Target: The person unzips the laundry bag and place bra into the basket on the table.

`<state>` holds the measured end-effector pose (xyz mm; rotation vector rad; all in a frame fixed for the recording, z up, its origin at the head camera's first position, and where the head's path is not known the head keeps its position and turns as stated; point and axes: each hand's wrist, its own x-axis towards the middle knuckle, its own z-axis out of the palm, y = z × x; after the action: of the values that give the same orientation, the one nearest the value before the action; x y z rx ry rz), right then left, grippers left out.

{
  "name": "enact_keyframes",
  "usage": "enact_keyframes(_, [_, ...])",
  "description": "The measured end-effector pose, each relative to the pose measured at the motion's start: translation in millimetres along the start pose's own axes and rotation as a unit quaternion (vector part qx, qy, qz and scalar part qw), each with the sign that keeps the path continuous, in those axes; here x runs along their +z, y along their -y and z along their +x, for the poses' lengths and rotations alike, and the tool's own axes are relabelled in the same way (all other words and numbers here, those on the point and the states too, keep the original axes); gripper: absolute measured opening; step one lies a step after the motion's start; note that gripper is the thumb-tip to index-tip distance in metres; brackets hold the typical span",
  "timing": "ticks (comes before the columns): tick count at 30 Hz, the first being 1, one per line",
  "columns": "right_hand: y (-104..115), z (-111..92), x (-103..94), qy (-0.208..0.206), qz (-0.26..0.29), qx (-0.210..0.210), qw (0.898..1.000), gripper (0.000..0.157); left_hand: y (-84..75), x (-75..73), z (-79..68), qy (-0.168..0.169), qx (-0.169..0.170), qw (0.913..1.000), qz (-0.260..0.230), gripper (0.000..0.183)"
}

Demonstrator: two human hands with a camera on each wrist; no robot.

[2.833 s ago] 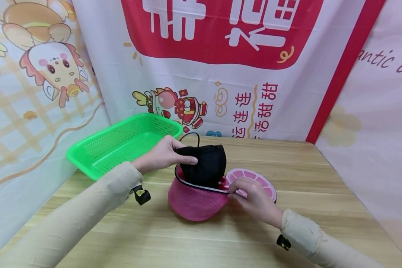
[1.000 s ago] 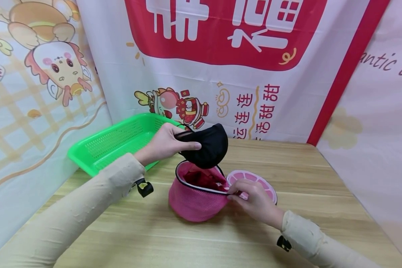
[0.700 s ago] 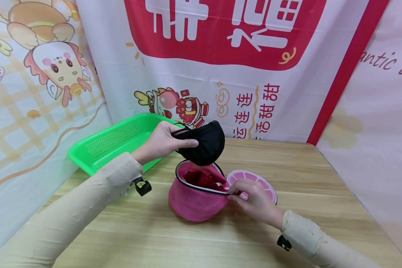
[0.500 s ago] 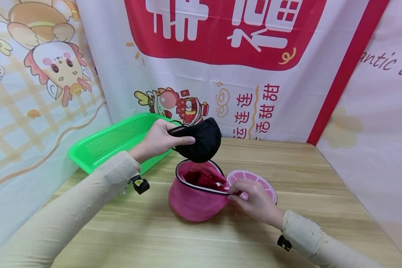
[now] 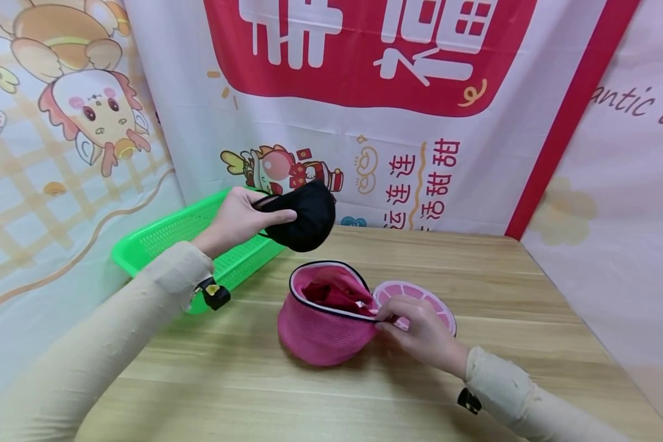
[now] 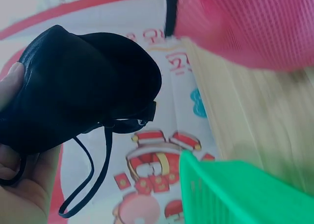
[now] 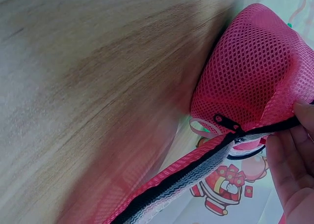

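A folded black bra [image 5: 304, 218] hangs from my left hand [image 5: 236, 216], pinched between thumb and fingers, in the air near the green basket's right end. Its thin straps [image 6: 105, 160] dangle loose in the left wrist view. The pink mesh laundry bag [image 5: 326, 334] stands on the table with its zipped mouth unzipped, and red fabric [image 5: 331, 296] shows inside. My right hand [image 5: 420, 328] pinches the bag's rim at its right side. Beside that hand lies the bag's round lid [image 5: 414, 294], printed like a citrus slice. The zipper pull [image 7: 226, 122] hangs near the rim in the right wrist view.
A green perforated plastic basket [image 5: 135, 252] stands at the back left of the wooden table [image 5: 530, 344], partly behind my left arm. Printed cloths [image 5: 464, 178] rise at the back and along both sides.
My left hand has lifted the bra out of the pink bag, then carried it up and left, toward the basket. The right hand stays at the bag's rim.
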<state>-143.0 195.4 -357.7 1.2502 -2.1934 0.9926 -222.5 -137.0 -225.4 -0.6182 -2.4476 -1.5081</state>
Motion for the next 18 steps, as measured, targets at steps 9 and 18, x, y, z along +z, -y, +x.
enact_keyframes(9, [2.3, -0.5, -3.6, 0.003, -0.002, 0.006, 1.0, 0.024, 30.8, -29.9, 12.4, -0.066, -0.025, 0.9968, 0.037, 0.043])
enact_keyframes(18, [2.8, -0.7, -5.6, -0.001, 0.005, -0.002, 1.0, 0.026, 54.5, -52.1, 15.8, -0.11, -0.068, 0.9818, 0.139, 0.043])
